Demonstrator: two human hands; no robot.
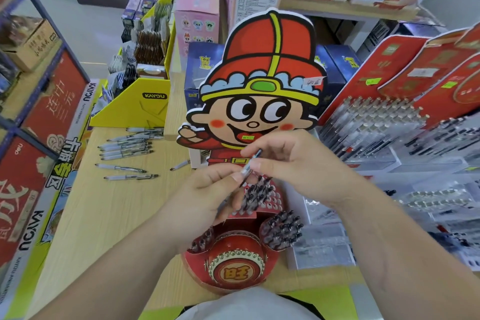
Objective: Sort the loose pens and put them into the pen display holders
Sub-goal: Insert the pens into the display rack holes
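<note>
One pen is held between both hands above the red cartoon pen display holder. My left hand pinches its lower end and my right hand pinches its upper part. Below them, the holder's round compartments carry several dark-capped pens standing upright. Several loose pens with white grips lie in a row on the wooden table to the left. One more loose pen lies beside the holder's cartoon figure backboard.
A yellow cardboard display box stands behind the loose pens. Red pen displays with clear racks fill the right side. Red boxes line the table's left edge. Pink boxes stand at the back.
</note>
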